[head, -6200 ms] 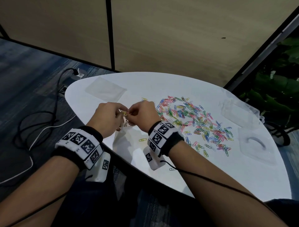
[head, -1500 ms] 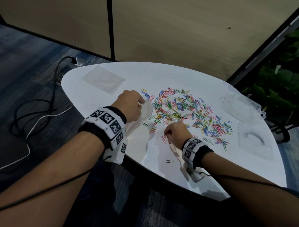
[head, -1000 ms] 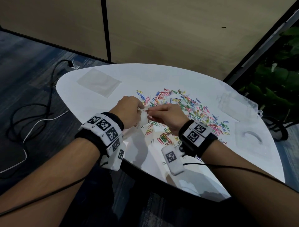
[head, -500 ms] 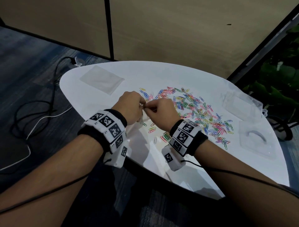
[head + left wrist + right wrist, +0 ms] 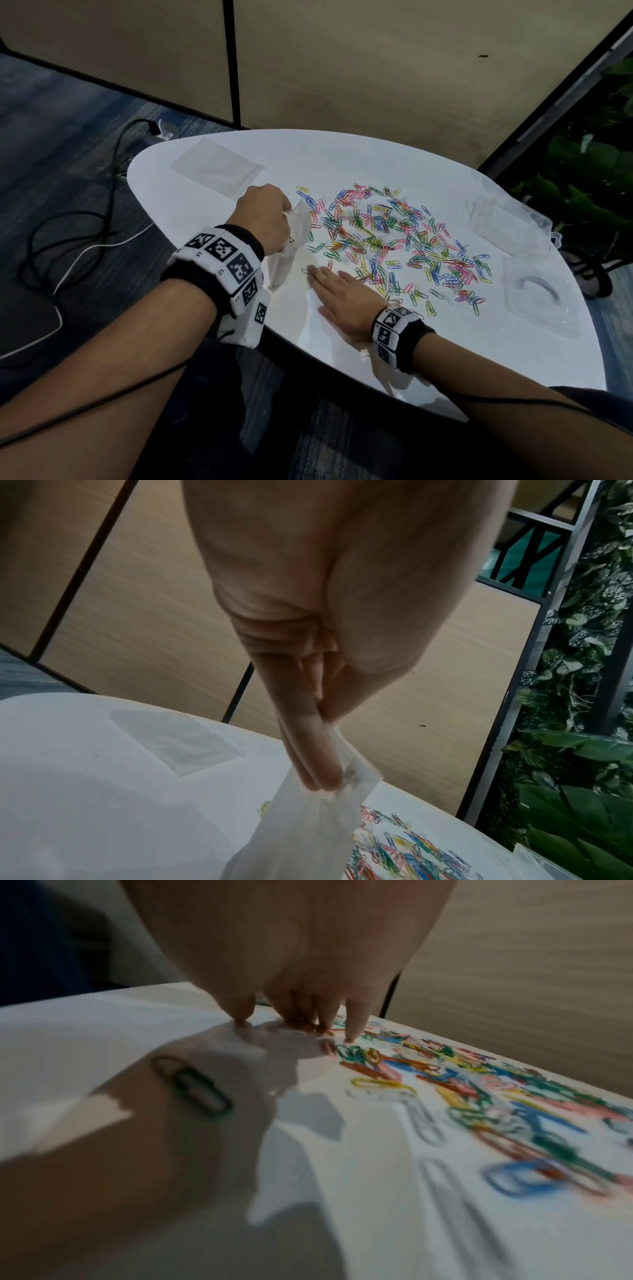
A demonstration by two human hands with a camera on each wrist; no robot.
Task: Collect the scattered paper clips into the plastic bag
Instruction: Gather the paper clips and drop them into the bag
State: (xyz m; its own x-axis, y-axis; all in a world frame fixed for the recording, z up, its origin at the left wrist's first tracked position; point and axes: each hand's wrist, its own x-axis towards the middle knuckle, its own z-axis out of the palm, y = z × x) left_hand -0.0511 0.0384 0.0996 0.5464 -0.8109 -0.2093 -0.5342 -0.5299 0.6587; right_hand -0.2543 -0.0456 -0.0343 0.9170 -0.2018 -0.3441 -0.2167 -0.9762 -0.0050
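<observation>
A spread of coloured paper clips (image 5: 387,243) covers the middle of the white table (image 5: 342,157). My left hand (image 5: 265,216) holds a small clear plastic bag (image 5: 289,246) by its top edge, just left of the clips; the bag (image 5: 308,826) hangs from my pinched fingers (image 5: 308,761). My right hand (image 5: 337,294) lies flat on the table with straight fingers, its fingertips (image 5: 354,1034) touching the clips (image 5: 445,1085) at the near left edge of the pile. A lone green clip (image 5: 193,1087) lies near that wrist.
A flat clear bag (image 5: 217,168) lies at the table's far left. Clear plastic box parts (image 5: 503,226) and a clear lid (image 5: 537,298) sit at the right. Cables (image 5: 78,226) trail on the floor to the left. Plants (image 5: 589,178) stand at the right.
My right hand has left the bag's mouth and come down flat on the table near the clips. The left hand still holds the bag.
</observation>
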